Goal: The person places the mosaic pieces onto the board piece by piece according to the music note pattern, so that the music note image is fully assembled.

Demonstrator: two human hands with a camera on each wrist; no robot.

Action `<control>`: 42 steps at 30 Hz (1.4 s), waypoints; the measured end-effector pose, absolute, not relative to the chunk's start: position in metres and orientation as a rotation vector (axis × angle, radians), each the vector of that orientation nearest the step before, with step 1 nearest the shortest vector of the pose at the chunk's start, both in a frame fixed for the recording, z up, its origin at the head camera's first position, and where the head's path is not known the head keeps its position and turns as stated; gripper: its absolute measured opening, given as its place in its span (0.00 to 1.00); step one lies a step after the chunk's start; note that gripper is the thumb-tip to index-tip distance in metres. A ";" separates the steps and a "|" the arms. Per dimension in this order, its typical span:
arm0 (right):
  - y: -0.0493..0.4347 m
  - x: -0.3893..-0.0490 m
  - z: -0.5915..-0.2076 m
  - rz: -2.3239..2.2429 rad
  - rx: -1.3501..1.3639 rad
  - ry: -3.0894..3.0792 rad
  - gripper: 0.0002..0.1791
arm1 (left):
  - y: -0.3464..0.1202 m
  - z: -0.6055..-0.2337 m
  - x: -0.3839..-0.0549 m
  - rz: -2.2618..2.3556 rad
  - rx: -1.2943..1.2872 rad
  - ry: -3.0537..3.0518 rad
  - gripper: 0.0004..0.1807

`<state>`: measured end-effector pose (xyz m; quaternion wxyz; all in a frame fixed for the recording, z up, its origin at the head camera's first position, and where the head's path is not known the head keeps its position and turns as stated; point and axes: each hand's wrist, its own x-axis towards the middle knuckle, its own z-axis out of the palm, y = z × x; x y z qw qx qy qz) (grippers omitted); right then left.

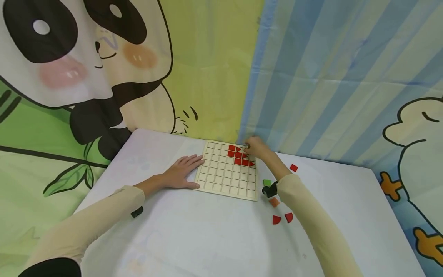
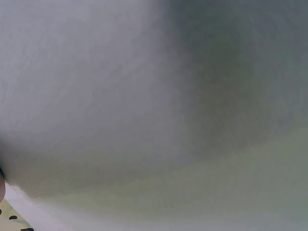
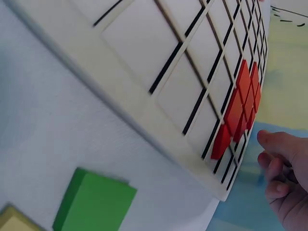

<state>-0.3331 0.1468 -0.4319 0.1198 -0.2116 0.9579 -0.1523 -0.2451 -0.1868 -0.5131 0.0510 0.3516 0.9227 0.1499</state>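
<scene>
Head view: my left hand [image 1: 180, 173] rests on the table [image 1: 180, 234], fingers [image 1: 191, 159] straight, thumb [image 1: 189, 185] spread wide from them. Its tips meet the edge of the board [image 1: 221, 179], which lies on the table directly right of these fingers.

My right hand [image 1: 257, 147] is at the board's far right corner. Right wrist view shows those fingers curled, thumb near them; I cannot tell whether a piece is held between them.

Red pieces [image 1: 238, 155], squares and triangles, sit on the board in three rows, left of my right fingers and nearer me. Each row ends in a triangle pointing right.

Loose on the table, nearer me than the right fingers: a green square [image 1: 267, 182] just beside the board, an orange square [image 1: 274, 202], then two curved red pieces [image 1: 276, 219]. One red square [image 1: 293, 167] lies right of those fingers, across my forearm.

Left wrist view: pale blur; finger state not readable there. Striped cloth [image 1: 311, 77] hangs beyond the right fingers.
</scene>
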 end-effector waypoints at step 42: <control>0.136 -0.336 -0.464 -0.758 -0.453 2.835 0.11 | -0.188 -0.518 -0.247 0.506 1.120 2.820 0.54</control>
